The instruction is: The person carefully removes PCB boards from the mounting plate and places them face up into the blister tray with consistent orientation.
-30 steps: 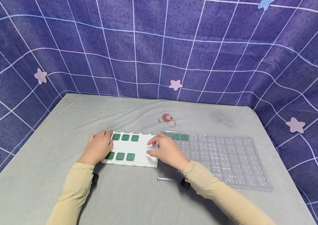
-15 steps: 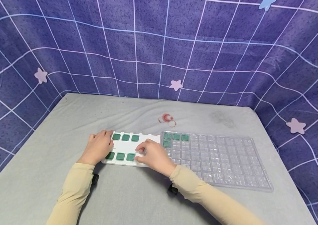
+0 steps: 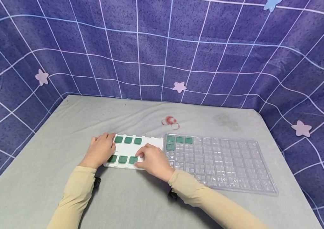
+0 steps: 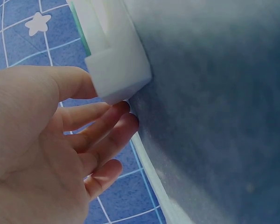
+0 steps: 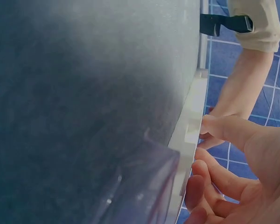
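Observation:
A white holder point(image 3: 127, 148) with two rows of green circuit boards lies on the table. My left hand point(image 3: 100, 150) grips its left end; in the left wrist view, thumb and fingertips meet the white end block point(image 4: 119, 72). My right hand point(image 3: 153, 160) reaches over the holder's right part. Its thumb and index finger pinch the near row's rightmost green circuit board point(image 3: 132, 160) at its edges, the board still in its place. To the right, a clear plastic tray point(image 3: 225, 162) bears several green boards point(image 3: 179, 140) in its far left pockets.
Grey cloth point(image 3: 116, 197) covers the table. Purple grid-patterned curtains point(image 3: 150, 47) enclose its back and sides. A red mark point(image 3: 169, 120) stains the cloth behind the trays. The clear tray lies right beside the holder's right end.
My right hand has moved left from the clear tray's edge to the near-row board, uncovering a green board in the tray's second row. The left hand stays at the holder's end.

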`<state>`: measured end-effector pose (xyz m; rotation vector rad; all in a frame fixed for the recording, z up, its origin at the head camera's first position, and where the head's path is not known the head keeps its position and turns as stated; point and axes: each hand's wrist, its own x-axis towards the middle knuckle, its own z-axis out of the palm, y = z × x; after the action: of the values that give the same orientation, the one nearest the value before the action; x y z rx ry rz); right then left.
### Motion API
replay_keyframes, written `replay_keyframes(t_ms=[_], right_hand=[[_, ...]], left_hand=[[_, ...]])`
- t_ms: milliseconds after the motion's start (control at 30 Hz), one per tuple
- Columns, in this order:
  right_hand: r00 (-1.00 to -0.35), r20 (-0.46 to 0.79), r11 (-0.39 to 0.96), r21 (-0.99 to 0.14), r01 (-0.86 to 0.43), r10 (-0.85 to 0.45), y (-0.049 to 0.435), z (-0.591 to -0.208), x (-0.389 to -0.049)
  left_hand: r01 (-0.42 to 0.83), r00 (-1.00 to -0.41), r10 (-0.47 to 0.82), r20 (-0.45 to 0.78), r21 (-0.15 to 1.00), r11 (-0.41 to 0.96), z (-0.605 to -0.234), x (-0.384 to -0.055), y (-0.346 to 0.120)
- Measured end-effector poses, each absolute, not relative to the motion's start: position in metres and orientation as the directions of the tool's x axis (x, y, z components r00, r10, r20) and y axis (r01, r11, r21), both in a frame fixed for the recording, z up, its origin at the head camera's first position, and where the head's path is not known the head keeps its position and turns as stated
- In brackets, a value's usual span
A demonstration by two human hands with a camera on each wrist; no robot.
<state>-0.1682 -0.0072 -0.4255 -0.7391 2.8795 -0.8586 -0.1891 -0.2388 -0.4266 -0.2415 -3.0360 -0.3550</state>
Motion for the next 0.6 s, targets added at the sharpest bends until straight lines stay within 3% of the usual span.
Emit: replay_keyframes(t_ms=[600], right_hand=[[-0.880, 0.140, 0.764, -0.447, -0.466, -0.455, -0.0119, -0.4263, -0.1664]], left_hand=[[0.173, -0.983, 0.154, 0.103, 0.219, 0.960, -0.4252, -0.1886, -0.2382]])
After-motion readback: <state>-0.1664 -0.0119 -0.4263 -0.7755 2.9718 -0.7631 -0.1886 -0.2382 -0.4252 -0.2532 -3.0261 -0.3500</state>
